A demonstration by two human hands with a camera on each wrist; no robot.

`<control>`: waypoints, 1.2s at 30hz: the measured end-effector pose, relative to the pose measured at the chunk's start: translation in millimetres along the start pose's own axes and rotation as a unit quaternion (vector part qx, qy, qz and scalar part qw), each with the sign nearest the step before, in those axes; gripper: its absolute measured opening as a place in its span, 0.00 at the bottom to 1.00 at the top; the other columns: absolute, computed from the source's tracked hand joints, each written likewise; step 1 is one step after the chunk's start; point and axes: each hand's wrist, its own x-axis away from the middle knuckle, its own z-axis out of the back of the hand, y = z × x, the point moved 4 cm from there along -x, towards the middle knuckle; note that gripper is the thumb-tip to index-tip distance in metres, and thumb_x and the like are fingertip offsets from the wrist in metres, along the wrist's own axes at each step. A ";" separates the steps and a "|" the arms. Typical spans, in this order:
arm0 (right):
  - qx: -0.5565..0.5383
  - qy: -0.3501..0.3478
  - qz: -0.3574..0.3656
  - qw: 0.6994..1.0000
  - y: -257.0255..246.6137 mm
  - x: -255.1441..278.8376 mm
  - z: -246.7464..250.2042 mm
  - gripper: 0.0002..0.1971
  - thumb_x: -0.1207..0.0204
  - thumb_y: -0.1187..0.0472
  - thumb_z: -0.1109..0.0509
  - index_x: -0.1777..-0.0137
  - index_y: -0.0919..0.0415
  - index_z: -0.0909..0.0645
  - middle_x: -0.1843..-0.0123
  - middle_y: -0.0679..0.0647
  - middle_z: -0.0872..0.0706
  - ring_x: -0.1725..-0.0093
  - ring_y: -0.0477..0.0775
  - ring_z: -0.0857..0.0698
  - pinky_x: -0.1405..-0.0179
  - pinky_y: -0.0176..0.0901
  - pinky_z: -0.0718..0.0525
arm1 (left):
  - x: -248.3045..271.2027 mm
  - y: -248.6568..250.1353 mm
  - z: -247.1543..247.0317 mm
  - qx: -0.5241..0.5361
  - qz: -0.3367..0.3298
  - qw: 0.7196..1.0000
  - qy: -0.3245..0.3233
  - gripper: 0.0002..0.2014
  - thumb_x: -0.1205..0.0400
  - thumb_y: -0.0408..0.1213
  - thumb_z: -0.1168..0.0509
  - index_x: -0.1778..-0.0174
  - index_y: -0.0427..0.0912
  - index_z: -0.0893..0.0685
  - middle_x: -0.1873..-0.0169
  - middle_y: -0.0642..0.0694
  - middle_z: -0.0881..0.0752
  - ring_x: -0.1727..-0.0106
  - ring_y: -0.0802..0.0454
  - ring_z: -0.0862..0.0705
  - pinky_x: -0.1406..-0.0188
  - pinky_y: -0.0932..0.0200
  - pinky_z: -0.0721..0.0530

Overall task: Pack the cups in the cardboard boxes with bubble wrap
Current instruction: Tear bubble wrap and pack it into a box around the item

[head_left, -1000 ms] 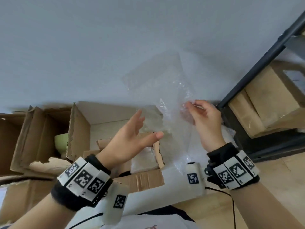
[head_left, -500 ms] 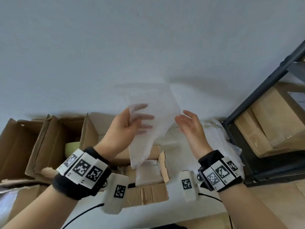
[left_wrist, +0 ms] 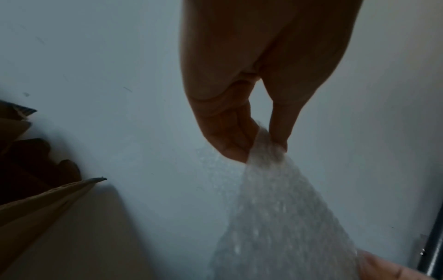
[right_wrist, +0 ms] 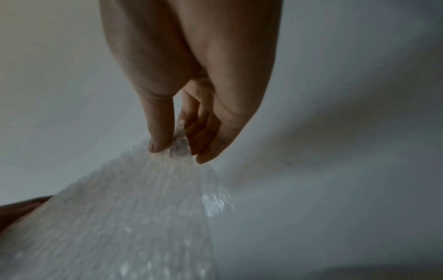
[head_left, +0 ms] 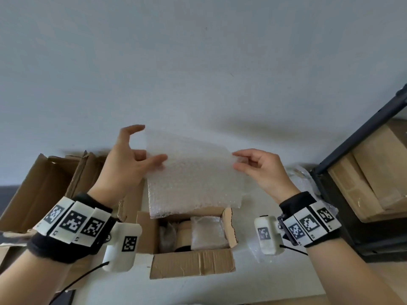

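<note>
Your left hand pinches the left edge of the bubble wrap sheet between thumb and fingers; your right hand pinches its right edge the same way, fingers clamped on the plastic. The sheet hangs spread between them, above the open cardboard box on the white desk. Inside the box, a wrapped bundle lies beside a brown cup. More open boxes stand to the left.
</note>
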 end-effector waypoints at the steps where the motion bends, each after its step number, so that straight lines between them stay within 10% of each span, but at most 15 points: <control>1: 0.017 0.009 0.018 1.000 -5.6 -0.5 -0.6 0.11 0.29 0.66 0.23 0.54 0.48 0.14 0.59 0.43 0.12 0.57 0.37 0.14 0.54 0.28 0.18 | 0.3 -2.3 2.6 -0.005 -0.013 1.000 0.010 0.27 0.29 0.44 0.25 0.38 0.55 0.28 0.72 0.51 0.10 0.77 0.61 0.16 0.75 0.72 0.23; 4: 0.090 0.037 0.099 0.990 -26.6 -2.2 -4.1 0.05 0.26 0.64 0.26 0.57 0.53 0.16 0.50 0.48 0.16 0.49 0.42 0.15 0.45 0.31 0.20 | 1.0 -8.6 9.2 -0.046 -0.022 0.997 0.056 0.16 0.28 0.50 0.28 0.46 0.55 0.20 0.69 0.44 0.11 0.76 0.62 0.19 0.76 0.73 0.25; 10: 0.197 0.002 0.194 0.961 -66.7 -3.7 -21.4 0.04 0.22 0.63 0.29 0.51 0.63 0.17 0.49 0.49 0.13 0.45 0.42 0.16 0.41 0.30 0.22 | 5.1 -0.4 -11.8 -0.230 -0.044 0.972 0.000 0.36 0.36 0.70 0.36 0.34 0.55 0.24 0.26 0.47 0.32 0.24 0.49 0.36 0.28 0.48 0.34; 13: 0.196 -0.034 0.203 0.959 -79.4 -4.1 -33.6 0.04 0.21 0.61 0.30 0.51 0.61 0.17 0.54 0.45 0.13 0.51 0.37 0.17 0.46 0.31 0.20 | 9.4 6.7 -36.0 -0.264 -0.085 0.956 -0.094 0.31 0.29 0.61 0.31 0.31 0.54 0.24 0.31 0.53 0.23 0.29 0.53 0.27 0.28 0.51 0.30; 16: 0.177 -0.029 0.216 0.960 -85.5 -4.7 -35.5 0.08 0.23 0.60 0.27 0.47 0.62 0.17 0.51 0.47 0.13 0.50 0.35 0.17 0.47 0.25 0.23 | 8.4 11.2 -43.9 -0.201 -0.101 0.969 -0.100 0.08 0.20 0.41 0.32 0.48 0.45 0.14 0.55 0.52 0.11 0.53 0.50 0.14 0.48 0.51 0.17; 20: 0.095 0.048 0.118 0.987 -69.5 -5.7 -15.5 0.33 0.32 0.45 0.24 0.29 0.49 0.31 0.33 0.44 0.22 0.32 0.36 0.24 0.34 0.26 0.29 | 9.2 8.1 -34.0 -0.033 -0.055 0.994 -0.087 0.05 0.19 0.36 0.34 0.53 0.42 0.13 0.60 0.51 0.09 0.56 0.55 0.11 0.52 0.61 0.15; 25: -0.103 -0.066 -0.127 0.984 -28.4 4.2 -22.9 0.47 0.44 0.38 0.23 0.24 0.54 0.34 0.43 0.44 0.17 0.44 0.42 0.16 0.42 0.39 0.21 | 17.6 0.6 -25.4 0.161 0.025 0.983 -0.085 0.12 0.24 0.40 0.32 0.49 0.38 0.13 0.54 0.44 0.08 0.52 0.52 0.10 0.58 0.65 0.15; 31: -0.231 -0.125 -0.150 0.953 -12.8 22.7 -50.4 0.14 0.31 0.61 0.27 0.48 0.66 0.16 0.55 0.56 0.10 0.56 0.52 0.11 0.56 0.39 0.13 | 26.1 -4.5 -18.7 0.197 0.035 0.978 -0.055 0.23 0.28 0.42 0.29 0.38 0.41 0.19 0.57 0.41 0.08 0.55 0.47 0.09 0.61 0.60 0.12; 36: -0.258 -0.150 -0.220 0.929 -8.9 31.5 -66.6 0.32 0.32 0.53 0.27 0.27 0.60 0.29 0.39 0.59 0.17 0.45 0.58 0.16 0.54 0.50 0.14 | 35.7 -9.2 -14.0 0.200 0.026 0.977 -0.061 0.34 0.30 0.47 0.28 0.26 0.58 0.29 0.54 0.39 0.09 0.49 0.44 0.11 0.50 0.50 0.12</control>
